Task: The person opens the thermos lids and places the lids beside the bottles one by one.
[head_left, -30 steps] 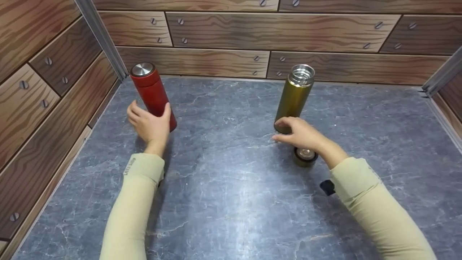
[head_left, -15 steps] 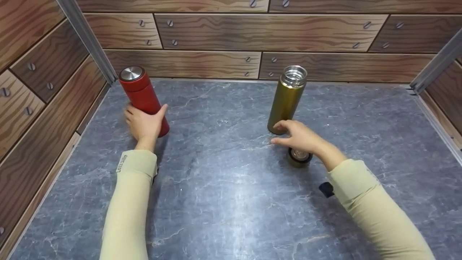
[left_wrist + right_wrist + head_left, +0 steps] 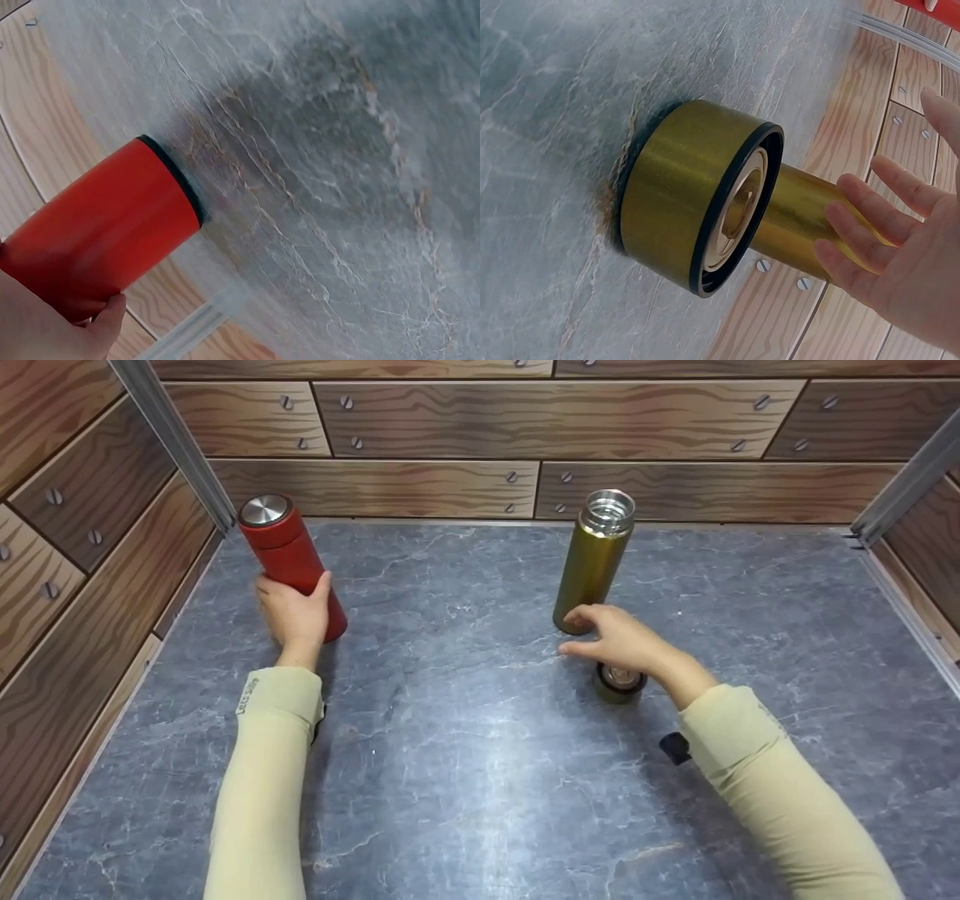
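While the left hand (image 3: 292,613) gripped the red bottle (image 3: 286,556), its lid (image 3: 266,511) still on, between thumb and fingers at the left of the table (image 3: 442,765), the right hand (image 3: 622,642) hovered empty, fingers apart, near the gold bottle (image 3: 589,570), whose cap (image 3: 697,196), already off, sat nearby

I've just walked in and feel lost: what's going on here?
A person's left hand grips the capped red flask. The right hand holds nothing, near the gold flask, which stands upright and uncapped on the table. The gold lid lies below that hand, inner side up.
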The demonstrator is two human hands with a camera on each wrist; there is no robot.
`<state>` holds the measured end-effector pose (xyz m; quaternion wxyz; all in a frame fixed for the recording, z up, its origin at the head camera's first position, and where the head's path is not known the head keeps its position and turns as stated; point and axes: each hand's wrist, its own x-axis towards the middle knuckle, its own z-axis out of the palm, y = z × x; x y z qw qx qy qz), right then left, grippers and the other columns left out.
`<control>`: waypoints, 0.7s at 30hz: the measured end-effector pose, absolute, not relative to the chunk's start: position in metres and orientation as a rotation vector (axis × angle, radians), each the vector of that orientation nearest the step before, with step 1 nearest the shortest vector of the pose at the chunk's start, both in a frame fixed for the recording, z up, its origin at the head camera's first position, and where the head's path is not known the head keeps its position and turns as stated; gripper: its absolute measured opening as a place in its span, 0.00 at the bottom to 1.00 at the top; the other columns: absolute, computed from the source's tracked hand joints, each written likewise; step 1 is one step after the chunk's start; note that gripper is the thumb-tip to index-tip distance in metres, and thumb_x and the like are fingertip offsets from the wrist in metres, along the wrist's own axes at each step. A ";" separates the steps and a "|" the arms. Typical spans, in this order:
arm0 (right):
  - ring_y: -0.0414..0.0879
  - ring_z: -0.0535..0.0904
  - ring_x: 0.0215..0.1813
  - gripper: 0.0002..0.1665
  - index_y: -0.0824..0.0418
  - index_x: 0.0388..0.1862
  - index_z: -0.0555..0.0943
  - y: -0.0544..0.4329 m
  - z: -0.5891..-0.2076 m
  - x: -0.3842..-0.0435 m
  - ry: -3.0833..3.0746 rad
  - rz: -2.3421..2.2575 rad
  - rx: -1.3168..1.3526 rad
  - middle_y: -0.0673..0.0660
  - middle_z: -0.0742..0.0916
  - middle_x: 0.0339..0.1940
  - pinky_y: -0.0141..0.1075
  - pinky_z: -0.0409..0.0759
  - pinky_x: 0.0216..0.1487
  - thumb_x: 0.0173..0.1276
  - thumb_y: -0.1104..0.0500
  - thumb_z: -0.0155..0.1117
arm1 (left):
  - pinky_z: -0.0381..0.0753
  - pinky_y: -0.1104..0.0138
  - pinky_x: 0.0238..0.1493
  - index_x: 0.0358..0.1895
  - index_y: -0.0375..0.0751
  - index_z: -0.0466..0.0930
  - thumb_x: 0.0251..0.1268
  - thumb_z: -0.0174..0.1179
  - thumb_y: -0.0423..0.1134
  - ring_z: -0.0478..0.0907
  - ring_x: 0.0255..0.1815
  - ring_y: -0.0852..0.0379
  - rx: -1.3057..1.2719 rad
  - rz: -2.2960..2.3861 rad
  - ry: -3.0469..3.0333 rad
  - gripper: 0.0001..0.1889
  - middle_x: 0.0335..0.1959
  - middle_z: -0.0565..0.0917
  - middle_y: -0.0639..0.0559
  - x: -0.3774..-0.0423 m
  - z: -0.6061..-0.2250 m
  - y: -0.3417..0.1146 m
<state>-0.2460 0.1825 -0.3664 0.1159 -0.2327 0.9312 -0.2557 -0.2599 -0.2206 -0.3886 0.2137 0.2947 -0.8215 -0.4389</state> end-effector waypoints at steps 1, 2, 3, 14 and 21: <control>0.61 0.74 0.59 0.33 0.70 0.58 0.72 0.182 -0.366 -0.246 2.726 -0.751 -0.680 0.69 0.79 0.56 0.53 0.68 0.64 0.61 0.48 0.64 | 0.64 0.56 0.66 0.65 0.32 0.50 0.55 0.62 0.53 0.66 0.62 0.43 0.815 -1.212 -2.281 0.43 0.60 0.66 0.37 -0.260 -0.388 -0.220; 0.62 0.74 0.59 0.33 0.70 0.57 0.72 0.182 -0.366 -0.246 2.727 -0.753 -0.683 0.69 0.79 0.56 0.53 0.68 0.63 0.61 0.49 0.64 | 0.64 0.56 0.66 0.65 0.32 0.51 0.54 0.62 0.53 0.66 0.62 0.43 0.813 -1.207 -2.283 0.43 0.60 0.67 0.37 -0.259 -0.388 -0.220; 0.62 0.74 0.59 0.33 0.70 0.57 0.72 0.182 -0.366 -0.246 2.727 -0.757 -0.684 0.69 0.79 0.56 0.53 0.68 0.63 0.61 0.49 0.64 | 0.64 0.56 0.66 0.65 0.32 0.51 0.54 0.62 0.54 0.66 0.62 0.43 0.808 -1.202 -2.282 0.43 0.60 0.67 0.37 -0.259 -0.388 -0.220; 0.61 0.73 0.60 0.34 0.69 0.58 0.72 0.182 -0.363 -0.243 2.725 -0.777 -0.663 0.69 0.79 0.56 0.53 0.67 0.64 0.60 0.47 0.64 | 0.68 0.56 0.60 0.61 0.32 0.56 0.50 0.66 0.52 0.70 0.56 0.44 0.617 -1.238 -2.219 0.41 0.55 0.70 0.38 -0.255 -0.386 -0.206; 0.63 0.72 0.60 0.36 0.70 0.59 0.71 0.183 -0.361 -0.242 2.735 -0.787 -0.660 0.71 0.78 0.56 0.55 0.67 0.63 0.61 0.46 0.63 | 0.66 0.54 0.61 0.58 0.30 0.59 0.49 0.68 0.47 0.68 0.56 0.41 0.361 -1.172 -2.223 0.39 0.54 0.68 0.35 -0.254 -0.383 -0.193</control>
